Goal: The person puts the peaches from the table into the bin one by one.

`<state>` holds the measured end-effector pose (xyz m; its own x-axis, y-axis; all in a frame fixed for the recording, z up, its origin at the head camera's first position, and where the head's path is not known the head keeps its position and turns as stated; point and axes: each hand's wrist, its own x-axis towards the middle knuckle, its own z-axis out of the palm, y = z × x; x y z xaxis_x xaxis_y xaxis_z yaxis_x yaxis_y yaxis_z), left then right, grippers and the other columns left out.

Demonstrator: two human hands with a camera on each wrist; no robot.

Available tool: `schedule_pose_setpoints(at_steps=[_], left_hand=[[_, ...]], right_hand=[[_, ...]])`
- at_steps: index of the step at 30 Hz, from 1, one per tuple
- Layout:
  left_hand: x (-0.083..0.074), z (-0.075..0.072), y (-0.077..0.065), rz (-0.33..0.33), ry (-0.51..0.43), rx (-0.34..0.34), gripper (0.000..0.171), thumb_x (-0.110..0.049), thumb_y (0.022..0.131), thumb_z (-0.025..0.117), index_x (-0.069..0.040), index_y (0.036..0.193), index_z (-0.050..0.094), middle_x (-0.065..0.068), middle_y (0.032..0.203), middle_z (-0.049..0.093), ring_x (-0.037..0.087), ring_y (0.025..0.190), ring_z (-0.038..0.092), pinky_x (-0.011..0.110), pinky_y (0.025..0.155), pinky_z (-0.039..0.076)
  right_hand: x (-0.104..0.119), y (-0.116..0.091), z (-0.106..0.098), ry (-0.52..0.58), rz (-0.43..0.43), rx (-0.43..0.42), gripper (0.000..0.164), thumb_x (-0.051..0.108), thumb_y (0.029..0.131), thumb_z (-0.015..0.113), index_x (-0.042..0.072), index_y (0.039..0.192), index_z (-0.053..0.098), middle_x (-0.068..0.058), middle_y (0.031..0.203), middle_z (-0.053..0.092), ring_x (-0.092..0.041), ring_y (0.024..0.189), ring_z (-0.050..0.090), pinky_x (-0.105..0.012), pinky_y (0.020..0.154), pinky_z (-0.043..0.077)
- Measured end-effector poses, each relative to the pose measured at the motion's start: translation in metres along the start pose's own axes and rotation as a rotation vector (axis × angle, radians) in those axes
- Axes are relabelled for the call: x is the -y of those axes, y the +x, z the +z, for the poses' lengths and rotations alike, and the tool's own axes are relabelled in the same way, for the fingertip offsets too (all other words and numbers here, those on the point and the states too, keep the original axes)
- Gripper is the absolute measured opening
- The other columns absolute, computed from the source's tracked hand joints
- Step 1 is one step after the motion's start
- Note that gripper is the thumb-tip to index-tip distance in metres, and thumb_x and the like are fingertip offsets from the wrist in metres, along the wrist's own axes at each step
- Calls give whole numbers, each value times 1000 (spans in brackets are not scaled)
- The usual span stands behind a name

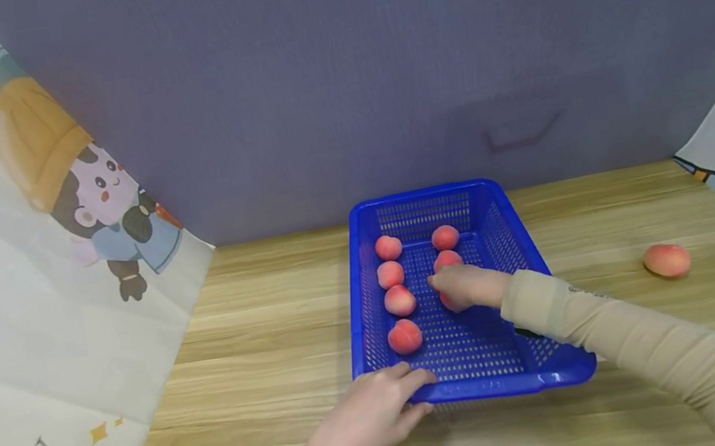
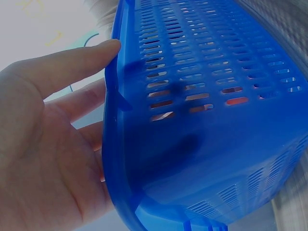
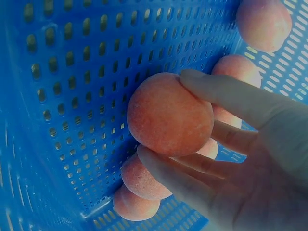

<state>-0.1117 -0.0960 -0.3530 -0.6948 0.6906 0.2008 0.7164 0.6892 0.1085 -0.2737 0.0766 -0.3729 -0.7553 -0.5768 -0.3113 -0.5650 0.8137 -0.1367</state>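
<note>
A blue plastic basket (image 1: pixel 493 386) with slotted walls stands on the table. My left hand (image 1: pixel 366 418) grips its near rim toward the left corner; in the left wrist view the thumb lies outside the rim and the fingers pass behind it. Inside the basket my right hand (image 1: pixel 467 285) holds a peach (image 3: pixel 171 115) between thumb and fingers, low over the slotted floor. Just beyond that hand sit two more peaches (image 1: pixel 445 237) in a line. Along the basket's left side runs a column of several pinkish-red peaches (image 1: pixel 405 337).
One peach (image 1: pixel 667 261) lies on the wooden table (image 1: pixel 265 345), right of the basket. A grey-purple panel (image 1: pixel 337 87) rises behind the basket. White printed sheets (image 1: pixel 3 268) border the table on the left and right.
</note>
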Motion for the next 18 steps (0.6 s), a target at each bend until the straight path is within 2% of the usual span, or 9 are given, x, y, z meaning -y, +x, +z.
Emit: schedule_pose_setpoints(at_steps=[6,17,18], left_hand=[[0,-1,0,-5,4,-1,26,-28,79,63,-17,103,61,-5,83,58,5,71,57,19,60,45],[0,-2,0,-4,-6,-2,25,-27,79,63,-16,102,62,-5,82,57,5,70,57,19,60,45],[0,-1,0,-3,-7,-3,25,-27,79,63,-16,102,62,-5,82,57,5,70,57,18,60,45]], right_hand=[[0,-1,-1,20,5,0,33,9,85,56,0,117,52,-20,104,57,-35,97,55,-44,83,43],[0,-2,-1,32,-13,-9,29,8,84,56,0,112,53,-19,99,56,-34,92,56,-44,81,45],[0,-2,-1,152,1,3,28,7,86,52,-2,113,52,-21,101,56,-34,94,55,-43,82,44]])
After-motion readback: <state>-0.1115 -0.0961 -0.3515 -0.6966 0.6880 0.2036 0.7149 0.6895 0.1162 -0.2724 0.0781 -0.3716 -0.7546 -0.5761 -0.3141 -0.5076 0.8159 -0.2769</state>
